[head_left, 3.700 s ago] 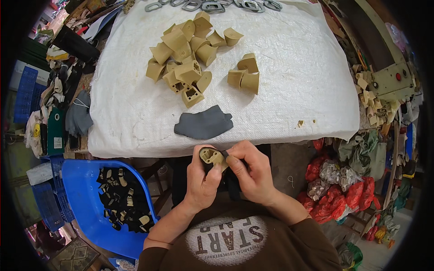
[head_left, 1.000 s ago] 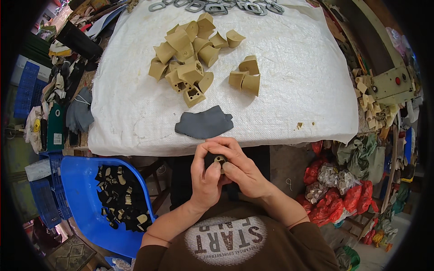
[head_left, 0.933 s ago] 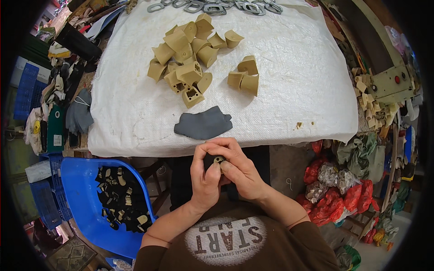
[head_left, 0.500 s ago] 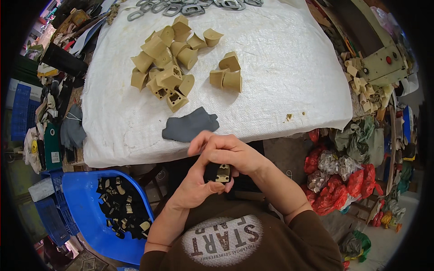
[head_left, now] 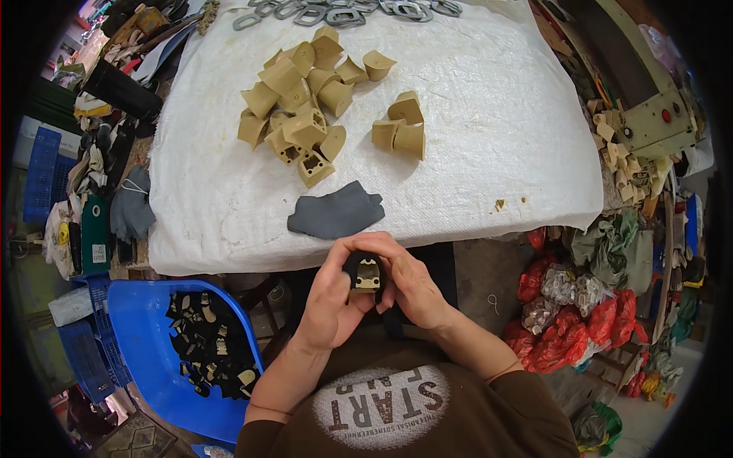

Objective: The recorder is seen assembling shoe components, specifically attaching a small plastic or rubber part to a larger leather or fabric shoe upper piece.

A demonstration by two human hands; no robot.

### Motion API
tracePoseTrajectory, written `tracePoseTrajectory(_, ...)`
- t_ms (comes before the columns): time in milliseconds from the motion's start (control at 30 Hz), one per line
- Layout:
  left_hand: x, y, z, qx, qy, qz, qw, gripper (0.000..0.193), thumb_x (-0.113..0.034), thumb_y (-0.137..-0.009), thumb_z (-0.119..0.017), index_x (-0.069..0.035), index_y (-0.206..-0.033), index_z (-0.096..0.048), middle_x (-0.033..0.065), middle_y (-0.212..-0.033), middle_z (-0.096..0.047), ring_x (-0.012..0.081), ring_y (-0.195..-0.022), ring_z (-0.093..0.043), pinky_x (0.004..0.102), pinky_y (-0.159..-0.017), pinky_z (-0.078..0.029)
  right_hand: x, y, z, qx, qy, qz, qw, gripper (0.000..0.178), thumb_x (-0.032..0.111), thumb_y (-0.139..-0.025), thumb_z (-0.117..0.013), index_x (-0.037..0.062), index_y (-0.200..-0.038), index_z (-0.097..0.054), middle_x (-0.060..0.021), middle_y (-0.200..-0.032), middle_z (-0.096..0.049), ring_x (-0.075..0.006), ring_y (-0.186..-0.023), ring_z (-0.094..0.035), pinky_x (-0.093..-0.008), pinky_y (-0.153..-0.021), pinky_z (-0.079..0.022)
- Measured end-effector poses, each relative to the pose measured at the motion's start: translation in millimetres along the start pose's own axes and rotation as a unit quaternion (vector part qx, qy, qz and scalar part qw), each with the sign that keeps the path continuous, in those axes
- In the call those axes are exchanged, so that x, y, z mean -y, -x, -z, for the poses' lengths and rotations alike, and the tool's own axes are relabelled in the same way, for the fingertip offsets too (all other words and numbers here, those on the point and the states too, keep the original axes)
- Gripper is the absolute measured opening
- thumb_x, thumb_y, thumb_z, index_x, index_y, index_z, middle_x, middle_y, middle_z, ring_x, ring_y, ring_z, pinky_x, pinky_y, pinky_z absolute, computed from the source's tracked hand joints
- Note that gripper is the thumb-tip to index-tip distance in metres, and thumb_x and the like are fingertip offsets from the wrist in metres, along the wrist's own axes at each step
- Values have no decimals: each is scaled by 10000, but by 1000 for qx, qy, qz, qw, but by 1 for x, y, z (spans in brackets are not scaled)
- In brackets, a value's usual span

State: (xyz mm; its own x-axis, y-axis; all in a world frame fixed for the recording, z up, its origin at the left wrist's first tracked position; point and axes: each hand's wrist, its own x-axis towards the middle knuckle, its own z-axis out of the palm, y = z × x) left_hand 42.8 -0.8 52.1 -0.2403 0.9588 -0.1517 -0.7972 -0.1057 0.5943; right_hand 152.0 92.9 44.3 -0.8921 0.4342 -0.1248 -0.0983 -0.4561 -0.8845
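My left hand (head_left: 330,299) and my right hand (head_left: 416,288) are closed around one tan plastic shoe heel (head_left: 368,275), just off the table's near edge. Black covering material (head_left: 353,264) wraps the heel's sides, and its hollow end with small holes faces up. The fingers curl round it from both sides. Just beyond my hands, a dark grey piece of thin sheet material (head_left: 336,211) lies flat. Farther back is a pile of bare tan heels (head_left: 294,91), with a small group of heels (head_left: 401,130) to its right.
A white woven sheet covers the table (head_left: 489,137); grey metal rings (head_left: 343,15) lie at its far edge. At lower left stands a blue tub (head_left: 137,343) holding several black-covered heels. Red plastic bags (head_left: 561,340) crowd the right, below a heap of pale heels (head_left: 622,156).
My right hand has come down from above the left and now cups the heel's right side. The heel has turned more upright. The whole view has shifted slightly.
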Motion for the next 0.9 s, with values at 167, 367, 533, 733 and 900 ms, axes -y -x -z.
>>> tracePoseTrajectory(167, 11, 3, -5, -126, -57, -7, 990, 376, -280, -863, -475, -72, -1174, -438, 28, -954, -522, 103, -802, -536, 237, -588, -449, -14, -6, -7, -35, 168, 126, 977, 305, 124, -929, -402, 37, -1182, -548, -97, -1227, -445, -143, -982, -490, -248, -804, -433)
tracePoseTrajectory(367, 5, 6, 6, -107, -128, -17, 986, 411, -248, -852, -519, -112, -1213, -379, 57, -1026, -495, 102, -870, -507, 250, -683, -440, -5, -9, -3, -51, 199, 153, 967, 323, 60, -880, -483, 40, -1199, -535, -101, -1091, -482, -203, -959, -508, -288, -814, -429)
tracePoseTrajectory(533, 3, -3, 10, -158, -631, -266, 711, 634, -27, -746, -663, -2, -1287, -333, 181, -1129, -492, 300, -1007, -515, 360, -867, -432, 3, -7, 2, -65, 364, 183, 911, 465, 149, -802, -647, 52, -1235, -507, -64, -802, -500, -182, -687, -489, -300, -629, -440)
tracePoseTrajectory(733, 2, 3, 2, -132, -318, -171, 923, 615, 6, -746, -661, 3, -1286, -365, 151, -1188, -480, 227, -985, -517, 332, -819, -440, 8, -14, 9, -95, 280, 32, 955, 415, 121, -904, -404, 18, -1306, -411, -174, -990, -598, -214, -822, -600, -311, -749, -479)
tracePoseTrajectory(900, -1, 1, 24, -12, -482, -102, 870, 497, -203, -923, -442, 16, -1346, -301, 163, -1203, -478, 196, -1002, -511, 290, -880, -401, 9, -9, 9, -5, 330, 50, 943, 427, 102, -889, -388, 18, -1307, -403, -191, -1022, -592, -261, -835, -616, -328, -761, -482)
